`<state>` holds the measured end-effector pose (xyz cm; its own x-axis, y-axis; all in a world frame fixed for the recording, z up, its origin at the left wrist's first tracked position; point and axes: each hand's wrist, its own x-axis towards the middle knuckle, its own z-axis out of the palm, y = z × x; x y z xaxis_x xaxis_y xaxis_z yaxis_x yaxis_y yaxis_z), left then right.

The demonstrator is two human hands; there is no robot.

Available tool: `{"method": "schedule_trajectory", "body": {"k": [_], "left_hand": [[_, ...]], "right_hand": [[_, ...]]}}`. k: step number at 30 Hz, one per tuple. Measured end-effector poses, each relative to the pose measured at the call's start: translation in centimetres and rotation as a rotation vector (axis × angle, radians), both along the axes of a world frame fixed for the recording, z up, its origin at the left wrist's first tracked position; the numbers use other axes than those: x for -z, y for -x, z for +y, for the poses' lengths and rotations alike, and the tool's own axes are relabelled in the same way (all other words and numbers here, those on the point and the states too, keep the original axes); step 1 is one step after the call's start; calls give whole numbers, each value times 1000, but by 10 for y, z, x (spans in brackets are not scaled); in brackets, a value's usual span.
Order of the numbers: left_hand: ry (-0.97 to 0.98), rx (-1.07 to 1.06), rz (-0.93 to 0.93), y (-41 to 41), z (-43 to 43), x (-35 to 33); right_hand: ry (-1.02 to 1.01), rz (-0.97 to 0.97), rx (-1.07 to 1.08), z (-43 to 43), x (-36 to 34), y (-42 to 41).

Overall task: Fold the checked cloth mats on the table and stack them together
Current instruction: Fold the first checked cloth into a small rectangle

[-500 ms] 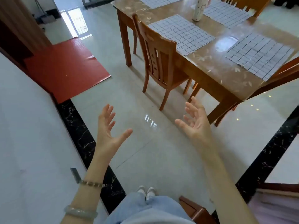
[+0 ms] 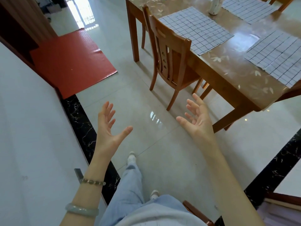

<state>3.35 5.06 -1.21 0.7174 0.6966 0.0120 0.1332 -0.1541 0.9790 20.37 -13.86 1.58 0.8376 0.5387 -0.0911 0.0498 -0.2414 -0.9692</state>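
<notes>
Left hand [image 2: 107, 128] and right hand [image 2: 197, 121], both spread and empty, hover mid-frame over floor; checked mats [image 2: 195, 28] lie flat on table [image 2: 228, 66], upper right; no legible writing, perhaps blurred.

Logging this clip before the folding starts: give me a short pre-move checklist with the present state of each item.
1. Both hands free: ok. Left hand and right hand are open, palms up, holding nothing.
2. Mats unfolded and flat on the table: ok for the near mat and right mat.
3. Mats within reach: not ok; hands hover over the floor, short of the table.
4. Chair clear of the near mat: not ok; it stands in front of it.
5. Total mat count: cannot tell; frame edges cut some off.
</notes>
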Motion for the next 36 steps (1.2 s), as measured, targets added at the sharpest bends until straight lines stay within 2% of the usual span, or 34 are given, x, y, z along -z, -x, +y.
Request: {"method": "schedule_trajectory", "body": {"k": [23,36], "left_hand": [[-16,34,-62,-165,311,-13],[-13,-98,-87,-296,468,-7]], "right_hand": [[4,-19,74,298,-6,-149],[-22,-49,-85,472,4,-305]]}}
